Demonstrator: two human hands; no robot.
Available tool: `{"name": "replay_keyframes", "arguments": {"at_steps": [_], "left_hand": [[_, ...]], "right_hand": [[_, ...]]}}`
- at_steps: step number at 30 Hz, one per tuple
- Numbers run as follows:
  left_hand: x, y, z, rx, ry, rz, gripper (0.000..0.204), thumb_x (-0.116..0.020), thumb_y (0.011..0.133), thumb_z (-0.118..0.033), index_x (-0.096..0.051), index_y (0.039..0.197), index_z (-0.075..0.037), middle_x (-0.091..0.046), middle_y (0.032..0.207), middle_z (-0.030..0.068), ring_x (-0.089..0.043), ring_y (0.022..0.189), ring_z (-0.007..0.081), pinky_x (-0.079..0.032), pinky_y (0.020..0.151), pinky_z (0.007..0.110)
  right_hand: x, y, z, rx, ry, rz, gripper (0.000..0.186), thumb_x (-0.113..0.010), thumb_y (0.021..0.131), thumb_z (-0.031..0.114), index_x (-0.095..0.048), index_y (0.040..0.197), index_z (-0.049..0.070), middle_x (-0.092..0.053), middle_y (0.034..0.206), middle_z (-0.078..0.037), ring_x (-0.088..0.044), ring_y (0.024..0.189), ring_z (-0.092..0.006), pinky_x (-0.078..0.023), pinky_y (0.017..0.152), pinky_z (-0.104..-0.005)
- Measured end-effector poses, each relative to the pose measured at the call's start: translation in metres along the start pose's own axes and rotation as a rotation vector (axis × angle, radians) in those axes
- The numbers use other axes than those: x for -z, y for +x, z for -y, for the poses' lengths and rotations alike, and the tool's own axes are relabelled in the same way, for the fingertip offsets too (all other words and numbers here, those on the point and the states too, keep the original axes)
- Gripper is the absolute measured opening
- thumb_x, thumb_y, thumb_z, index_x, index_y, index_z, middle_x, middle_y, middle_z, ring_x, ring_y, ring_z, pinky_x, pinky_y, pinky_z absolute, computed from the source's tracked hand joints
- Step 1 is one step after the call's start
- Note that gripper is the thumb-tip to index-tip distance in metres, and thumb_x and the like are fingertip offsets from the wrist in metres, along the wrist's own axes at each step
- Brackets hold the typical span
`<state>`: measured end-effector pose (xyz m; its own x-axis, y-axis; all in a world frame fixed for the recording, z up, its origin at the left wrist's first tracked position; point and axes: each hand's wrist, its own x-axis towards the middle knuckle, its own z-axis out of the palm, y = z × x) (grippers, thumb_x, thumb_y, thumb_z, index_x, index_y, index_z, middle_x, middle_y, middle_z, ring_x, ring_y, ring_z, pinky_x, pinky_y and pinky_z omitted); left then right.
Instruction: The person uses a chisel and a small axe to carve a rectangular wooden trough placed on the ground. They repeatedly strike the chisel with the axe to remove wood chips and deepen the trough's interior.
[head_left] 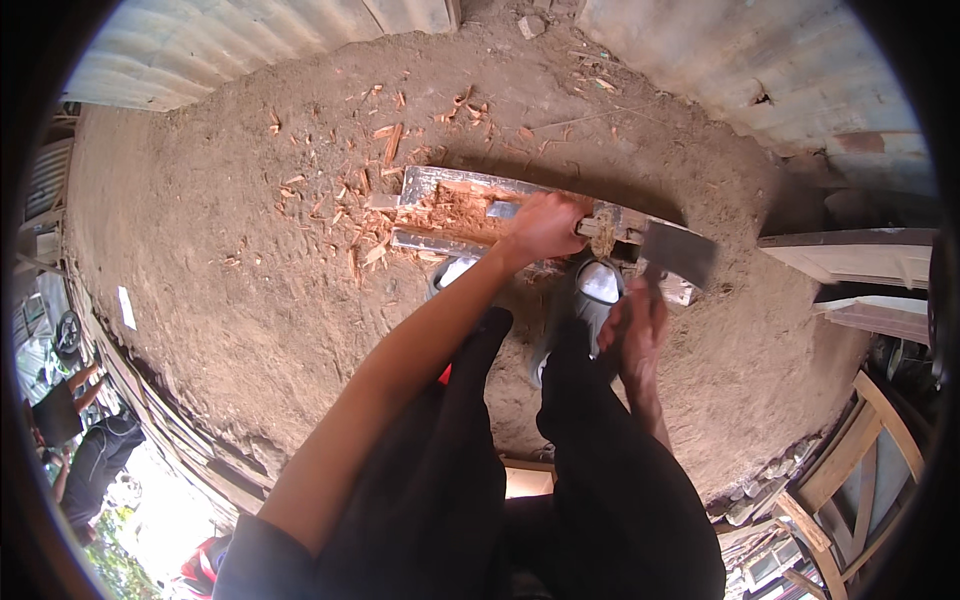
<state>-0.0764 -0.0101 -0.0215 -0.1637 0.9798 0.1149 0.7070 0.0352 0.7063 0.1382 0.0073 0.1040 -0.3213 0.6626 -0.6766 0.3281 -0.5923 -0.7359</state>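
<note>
On dirt, hollowed timber, rough orange inside, left hand gripping chisel, right hand gripping mallet

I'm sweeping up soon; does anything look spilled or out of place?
Yes. Wood chips lie scattered over the dirt ground around the left end of the gouged wooden workpiece, and a white scrap lies alone farther left, oddly unlike the chips.

Beam: on ground, before shoes
Chisel: in left hand, over beam
Mallet: in right hand, right of chisel
Chips: on ground, left of beam
</note>
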Motion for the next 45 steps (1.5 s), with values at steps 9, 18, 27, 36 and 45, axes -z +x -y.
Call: {"name": "replay_keyframes", "arguments": {"at_steps": [9, 18, 27, 36, 45], "left_hand": [[0.030, -0.028, 0.009, 0.019, 0.021, 0.053, 0.038, -0.079, 0.066, -0.025, -0.075, 0.101, -0.013, -0.075, 0.086, 0.0131, -0.074, 0.082, 0.0339, -0.058, 0.072, 0.046], [0.010, -0.013, -0.038, -0.071, -0.250, 0.170, 0.039, -0.072, 0.060, -0.012, -0.074, 0.098, -0.003, -0.072, 0.081, 0.0199, -0.072, 0.079, 0.0392, -0.055, 0.070, 0.050], [-0.002, -0.003, -0.034, -0.052, -0.301, -0.037, 0.022, -0.072, 0.062, -0.015, -0.069, 0.080, -0.003, -0.068, 0.069, 0.0195, -0.070, 0.073, 0.0415, -0.057, 0.070, 0.050], [-0.017, 0.003, -0.039, -0.125, -0.279, 0.027, 0.024, -0.072, 0.059, -0.016, -0.063, 0.077, -0.002, -0.065, 0.069, 0.0190, -0.067, 0.070, 0.0417, -0.053, 0.065, 0.051], [-0.011, 0.006, -0.037, -0.066, -0.297, 0.052, 0.024, -0.070, 0.058, -0.016, -0.062, 0.076, -0.002, -0.065, 0.070, 0.0200, -0.067, 0.071, 0.0426, -0.053, 0.066, 0.052]], "right_hand": [[0.008, -0.012, 0.004, 0.015, 0.045, 0.131, 0.035, -0.060, 0.107, 0.038, -0.054, 0.112, 0.004, -0.050, 0.067, -0.005, -0.047, 0.042, -0.0143, -0.040, 0.037, -0.0303], [0.008, -0.035, 0.033, -0.012, 0.108, 0.062, 0.037, -0.053, 0.109, 0.042, -0.052, 0.116, 0.006, -0.046, 0.066, -0.004, -0.045, 0.042, -0.0135, -0.039, 0.036, -0.0298], [0.026, -0.041, 0.032, 0.041, 0.030, -0.020, 0.036, -0.053, 0.109, 0.040, -0.052, 0.116, 0.004, -0.047, 0.064, -0.005, -0.047, 0.041, -0.0142, -0.039, 0.036, -0.0292], [0.016, -0.040, 0.011, 0.194, -0.051, -0.162, 0.033, -0.053, 0.109, 0.034, -0.052, 0.114, 0.002, -0.049, 0.063, -0.004, -0.049, 0.041, -0.0142, -0.041, 0.037, -0.0297], [0.019, -0.042, 0.000, 0.208, -0.116, -0.196, 0.029, -0.056, 0.108, 0.029, -0.054, 0.109, 0.001, -0.052, 0.064, -0.004, -0.050, 0.044, -0.0126, -0.040, 0.039, -0.0284]]}}
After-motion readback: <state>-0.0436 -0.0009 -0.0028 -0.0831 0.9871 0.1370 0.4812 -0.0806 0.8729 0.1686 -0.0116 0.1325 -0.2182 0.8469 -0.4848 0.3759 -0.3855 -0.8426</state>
